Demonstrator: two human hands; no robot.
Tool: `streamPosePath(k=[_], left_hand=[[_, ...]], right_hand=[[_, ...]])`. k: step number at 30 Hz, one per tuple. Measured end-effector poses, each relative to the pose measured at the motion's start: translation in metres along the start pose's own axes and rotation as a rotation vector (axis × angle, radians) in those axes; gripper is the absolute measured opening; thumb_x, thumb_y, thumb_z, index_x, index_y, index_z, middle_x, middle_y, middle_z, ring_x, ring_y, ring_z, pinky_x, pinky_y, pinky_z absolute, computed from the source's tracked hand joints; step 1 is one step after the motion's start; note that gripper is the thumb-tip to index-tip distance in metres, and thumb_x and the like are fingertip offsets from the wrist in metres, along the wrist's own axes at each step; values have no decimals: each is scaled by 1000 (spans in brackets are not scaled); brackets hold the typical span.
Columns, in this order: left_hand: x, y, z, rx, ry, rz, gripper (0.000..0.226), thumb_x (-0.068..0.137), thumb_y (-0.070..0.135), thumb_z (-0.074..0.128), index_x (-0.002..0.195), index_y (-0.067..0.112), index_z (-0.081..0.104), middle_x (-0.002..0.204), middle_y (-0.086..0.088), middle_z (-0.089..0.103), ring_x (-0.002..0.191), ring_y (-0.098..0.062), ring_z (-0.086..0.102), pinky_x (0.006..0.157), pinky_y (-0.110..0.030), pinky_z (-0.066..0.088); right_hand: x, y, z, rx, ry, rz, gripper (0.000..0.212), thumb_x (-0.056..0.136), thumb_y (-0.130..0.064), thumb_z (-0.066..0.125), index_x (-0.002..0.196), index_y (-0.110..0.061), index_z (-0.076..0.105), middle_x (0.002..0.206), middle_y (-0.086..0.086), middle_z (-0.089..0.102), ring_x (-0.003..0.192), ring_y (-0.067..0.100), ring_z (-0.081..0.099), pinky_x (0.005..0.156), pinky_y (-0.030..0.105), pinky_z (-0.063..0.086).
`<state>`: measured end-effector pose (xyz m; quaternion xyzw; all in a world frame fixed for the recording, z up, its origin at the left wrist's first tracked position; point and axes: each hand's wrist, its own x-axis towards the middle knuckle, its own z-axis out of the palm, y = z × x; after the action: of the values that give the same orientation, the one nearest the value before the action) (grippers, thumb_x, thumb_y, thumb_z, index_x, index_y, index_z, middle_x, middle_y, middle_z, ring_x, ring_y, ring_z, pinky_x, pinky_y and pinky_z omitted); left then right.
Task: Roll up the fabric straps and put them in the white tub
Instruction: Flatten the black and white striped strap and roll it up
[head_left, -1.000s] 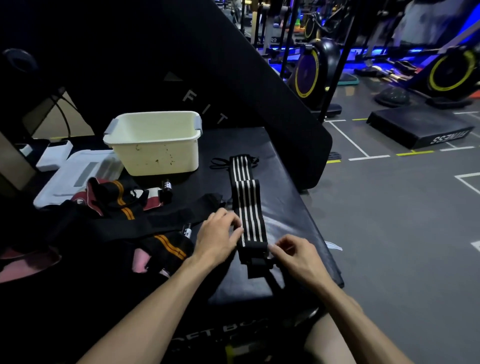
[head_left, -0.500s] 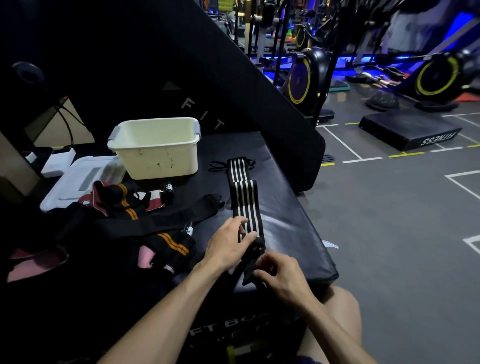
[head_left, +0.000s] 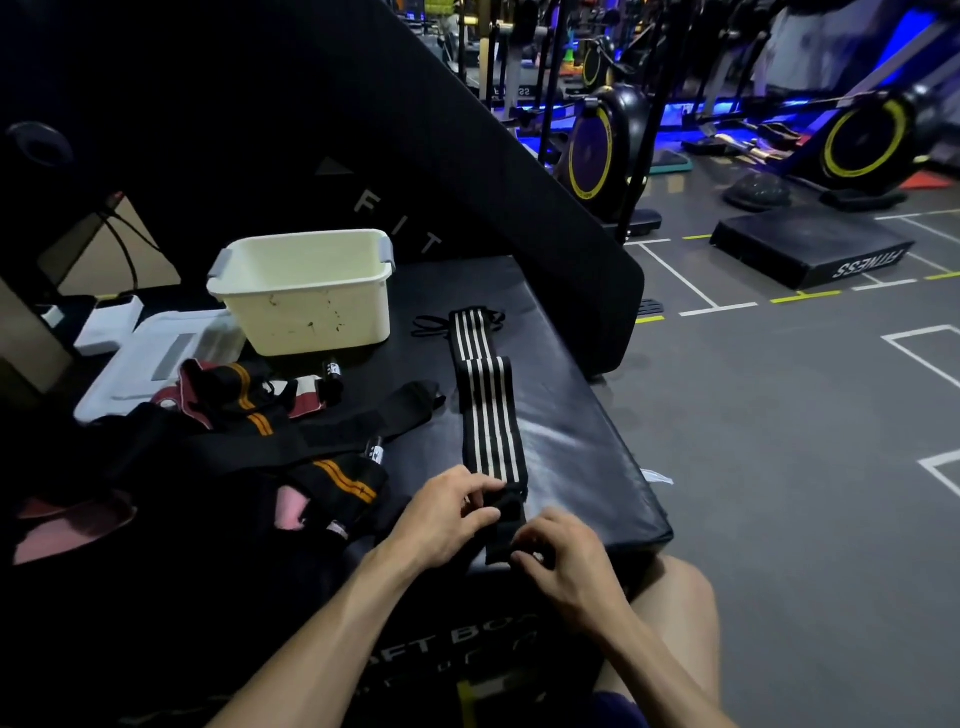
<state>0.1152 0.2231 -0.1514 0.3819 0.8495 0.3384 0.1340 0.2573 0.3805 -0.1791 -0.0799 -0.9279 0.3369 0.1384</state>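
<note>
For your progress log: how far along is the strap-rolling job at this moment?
Done: nothing shows in the white tub. In hand: left hand and right hand pinch the near end of the black-and-white striped strap, its length flat. Left: rolling it, plus the orange-striped straps.

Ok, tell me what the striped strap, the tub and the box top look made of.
Black strap with white stripes: woven, probably elastic fabric, matte, lying limp and folded.
Cream-white rectangular tub: moulded plastic, smooth, scuffed, with grey handles.
Black padded box top: likely vinyl or faux leather; it reflects a soft sheen.
</note>
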Motion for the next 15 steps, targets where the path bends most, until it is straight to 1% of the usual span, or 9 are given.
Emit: streamPosePath(k=[3,5,9,12,13,15], left_hand=[[-6,-2,4,4,27,44,25,89,34,76,113,40,74,99,19,54,99,-4,55,93,-24,46],[-10,-2,6,-9,19,60,24,87,36,76,110,41,73,102,19,55,103,-3,56,93,-23,46],[-18,1,7,-75,7,63,16,88,27,77,102,34,76,97,13,67,93,-3,63,87,-20,48],[-23,3,7,-128,32,35,16,88,21,78,101,29,78,93,14,68,91,-3,63,81,-10,43],[-24,2,7,-135,32,34,16,88,20,78,102,29,79,93,14,68,91,-3,63,81,-8,42],[-24,0,7,-119,-2,37,20,88,22,78,106,31,78,95,16,67,94,-2,62,85,-10,42]], right_hand=[[-7,0,6,14,67,2,7,79,-28,75,84,-29,70,83,-14,60,79,3,57,72,19,45],[-12,-1,7,32,107,10,9,80,-27,76,86,-29,70,84,-15,62,82,3,58,74,20,46],[-16,-2,9,51,170,20,11,80,-26,78,87,-28,70,85,-17,66,81,2,60,75,20,48],[-14,-4,9,98,198,44,11,81,-22,81,86,-26,71,81,-17,67,78,2,63,72,23,50],[-13,-4,8,123,200,49,12,81,-20,81,85,-25,72,80,-16,68,77,3,64,71,25,51],[-11,-6,6,164,203,55,14,80,-15,83,84,-24,73,79,-15,68,75,5,65,69,27,52]])
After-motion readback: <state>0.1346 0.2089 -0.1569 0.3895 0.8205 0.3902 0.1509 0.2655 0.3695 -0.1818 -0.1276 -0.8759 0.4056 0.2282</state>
